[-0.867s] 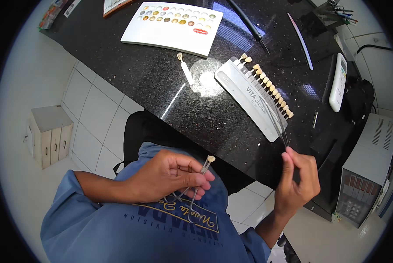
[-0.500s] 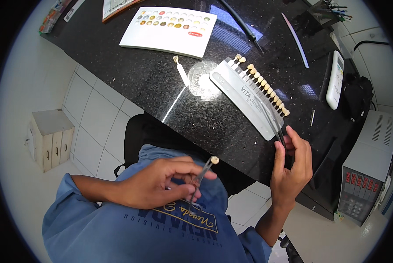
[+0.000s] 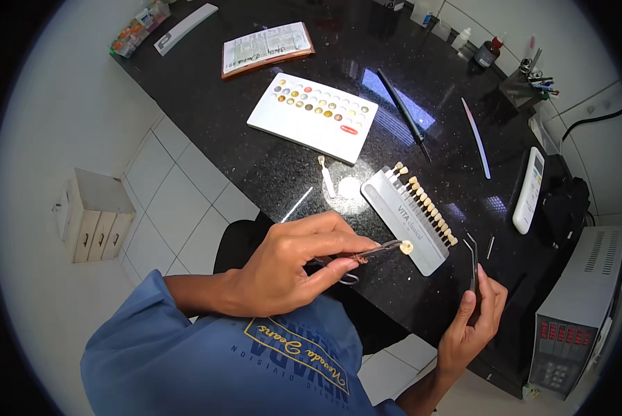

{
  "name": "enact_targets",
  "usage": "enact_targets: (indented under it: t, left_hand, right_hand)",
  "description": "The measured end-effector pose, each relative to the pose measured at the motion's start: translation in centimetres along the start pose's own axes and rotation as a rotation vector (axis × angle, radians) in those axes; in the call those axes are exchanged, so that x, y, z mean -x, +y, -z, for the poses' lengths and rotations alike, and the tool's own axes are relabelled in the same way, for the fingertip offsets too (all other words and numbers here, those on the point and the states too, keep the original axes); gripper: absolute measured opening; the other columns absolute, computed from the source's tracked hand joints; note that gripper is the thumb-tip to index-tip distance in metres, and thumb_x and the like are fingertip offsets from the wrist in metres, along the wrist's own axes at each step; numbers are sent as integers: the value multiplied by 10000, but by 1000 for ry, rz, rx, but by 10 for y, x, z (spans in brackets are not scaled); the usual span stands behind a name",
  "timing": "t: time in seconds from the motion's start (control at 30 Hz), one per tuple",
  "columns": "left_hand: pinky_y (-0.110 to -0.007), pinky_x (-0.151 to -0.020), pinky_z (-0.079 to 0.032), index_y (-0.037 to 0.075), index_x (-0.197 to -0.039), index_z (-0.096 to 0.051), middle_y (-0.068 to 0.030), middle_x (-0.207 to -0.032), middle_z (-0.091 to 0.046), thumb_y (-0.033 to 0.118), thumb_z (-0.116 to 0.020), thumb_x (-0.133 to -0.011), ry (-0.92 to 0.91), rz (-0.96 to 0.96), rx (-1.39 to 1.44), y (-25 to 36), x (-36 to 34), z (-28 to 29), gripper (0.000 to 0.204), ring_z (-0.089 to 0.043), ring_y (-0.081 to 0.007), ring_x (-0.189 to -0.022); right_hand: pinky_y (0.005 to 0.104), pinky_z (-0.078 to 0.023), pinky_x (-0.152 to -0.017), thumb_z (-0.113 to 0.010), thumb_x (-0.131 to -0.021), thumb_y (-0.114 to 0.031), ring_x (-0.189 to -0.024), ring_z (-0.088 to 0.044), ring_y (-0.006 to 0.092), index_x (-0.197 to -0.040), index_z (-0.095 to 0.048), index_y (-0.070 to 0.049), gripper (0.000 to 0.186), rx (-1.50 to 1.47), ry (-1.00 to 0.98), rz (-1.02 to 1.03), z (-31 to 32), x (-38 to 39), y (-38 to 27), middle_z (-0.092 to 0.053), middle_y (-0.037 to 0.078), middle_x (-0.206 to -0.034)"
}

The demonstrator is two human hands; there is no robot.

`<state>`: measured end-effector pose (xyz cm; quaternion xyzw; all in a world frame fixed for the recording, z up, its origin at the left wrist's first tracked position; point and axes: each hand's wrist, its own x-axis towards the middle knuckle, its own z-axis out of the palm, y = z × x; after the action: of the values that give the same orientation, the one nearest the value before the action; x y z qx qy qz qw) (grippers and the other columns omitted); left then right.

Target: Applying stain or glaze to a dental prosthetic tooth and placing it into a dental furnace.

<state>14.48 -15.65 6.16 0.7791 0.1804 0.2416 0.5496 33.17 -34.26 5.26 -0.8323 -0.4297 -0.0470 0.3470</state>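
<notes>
Two hands counted, held well apart, each clamped on one steel instrument: one scissor-handled clamp is gripped between thumb and fingers of the left hand, one pair of tweezers is pinched in the right hand, its tips parted. One small cream tooth-shaped piece is held at the clamp's tip, at three o'clock from the left hand and about eleven o'clock from the right. Behind it one grey shade guide is seen; more than ten tabs are carried along its far edge, exact number not readable. From the piece, the rest is placed thus: one loose tab at ten o'clock, one white palette at eleven, one dark slender tool at twelve, one pale stick at one, one white remote control at two, one short metal rod at three.
</notes>
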Motion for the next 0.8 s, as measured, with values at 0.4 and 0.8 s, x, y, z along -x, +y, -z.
enact_targets:
  t: [0.4,0.8]
  left_hand:
    - [-238,-615,-502,-28,-1016,-661,-116,-847,-642,-67,-642,-769,1,1,-34,2,-1,2,250,-628,-150,-736]
    - [-151,-499,-486,-60,-1059,-611,-168,-1033,-609,15,-586,-870,-374,641,876,-3,-3,18,205,-611,-96,-720]
  right_hand:
    - [242,-267,-435,-677,-806,-54,-527,-390,82,-819,-584,17,117,-57,-141,-183,7,-6,2,-466,40,-684]
    - [256,-404,-651,-574,-868,-96,-745,-523,149,-1036,-658,17,219,-199,-175,-62,19,-20,-12,-565,92,-844]
